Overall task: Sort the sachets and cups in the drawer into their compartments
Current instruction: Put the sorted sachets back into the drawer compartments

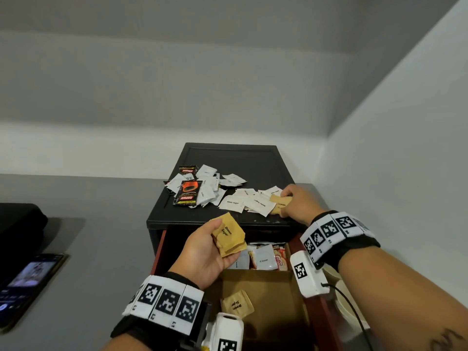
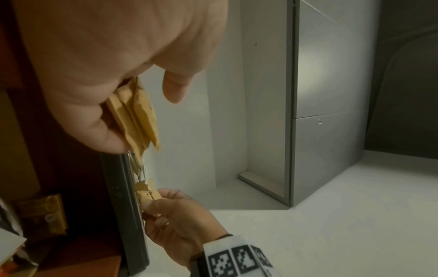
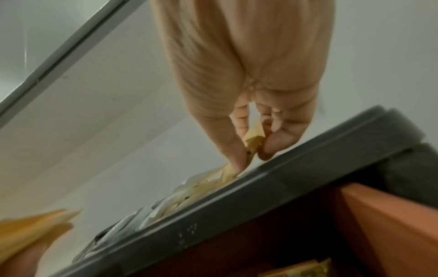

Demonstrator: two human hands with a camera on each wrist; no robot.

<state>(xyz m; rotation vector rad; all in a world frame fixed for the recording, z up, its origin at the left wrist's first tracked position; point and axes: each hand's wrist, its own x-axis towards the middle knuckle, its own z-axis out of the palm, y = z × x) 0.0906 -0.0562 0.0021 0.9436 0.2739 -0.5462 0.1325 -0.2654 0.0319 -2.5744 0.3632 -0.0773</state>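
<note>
My left hand (image 1: 202, 252) holds a small stack of brown sugar sachets (image 1: 229, 235) above the open drawer (image 1: 266, 279); the left wrist view shows the same stack (image 2: 135, 112) pressed under the thumb. My right hand (image 1: 297, 202) pinches another brown sugar sachet (image 1: 278, 202) on the black box top (image 1: 240, 158), seen between thumb and fingers in the right wrist view (image 3: 252, 138). White sugar sachets (image 1: 247, 202) and dark coffee sachets (image 1: 187, 192) lie scattered on that top. One brown sachet (image 1: 236, 304) lies in the drawer's cardboard compartment. Cream sachets (image 1: 263, 257) fill the compartment behind it.
A phone (image 1: 27, 282) with a lit screen lies on the grey counter at the left, beside a black case (image 1: 20, 221). White walls close in behind and to the right of the box. A white cup rim (image 1: 347, 307) shows right of the drawer.
</note>
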